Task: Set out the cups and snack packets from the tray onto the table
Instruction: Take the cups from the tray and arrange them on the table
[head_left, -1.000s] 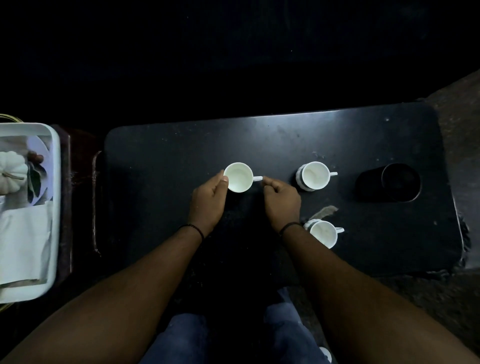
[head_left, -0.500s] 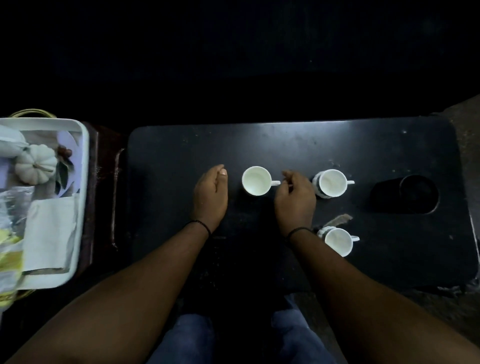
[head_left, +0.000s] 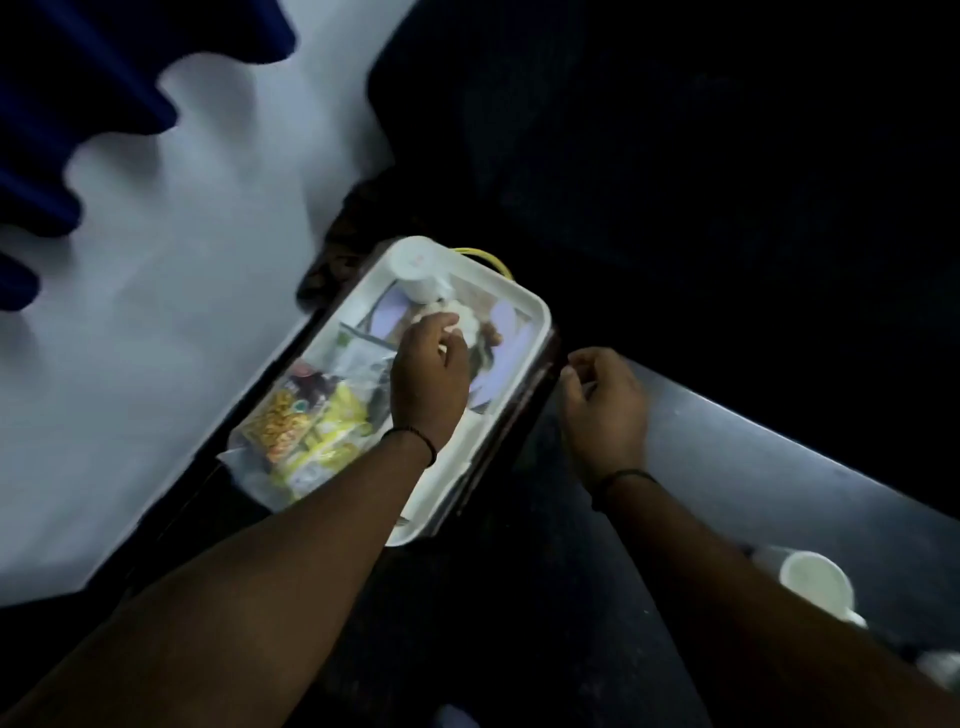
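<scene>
A white tray (head_left: 537, 317) stands on a dark stand left of the black table (head_left: 737, 457). A white cup (head_left: 415, 270) sits in the tray's far corner. Orange and yellow snack packets (head_left: 306, 423) lie at its near end. My left hand (head_left: 428, 382) hovers over the tray's middle, its bent fingers reaching just short of the cup and over a white pumpkin ornament (head_left: 470, 319); motion blur hides any contact. My right hand (head_left: 602, 402) hangs over the table's left edge, loosely curled and holding nothing. One white cup (head_left: 815, 582) stands on the table beside my right forearm.
The rim of another white cup (head_left: 941, 669) shows at the right edge. A yellow handle (head_left: 488, 258) pokes out behind the tray. A pale surface (head_left: 156, 338) and blue folds (head_left: 62, 104) fill the left. Clear wrapping lies among the packets.
The view has swung left from the table to the tray. My left hand has left the cup on the table and moved over the tray. My right hand followed to the table's left edge.
</scene>
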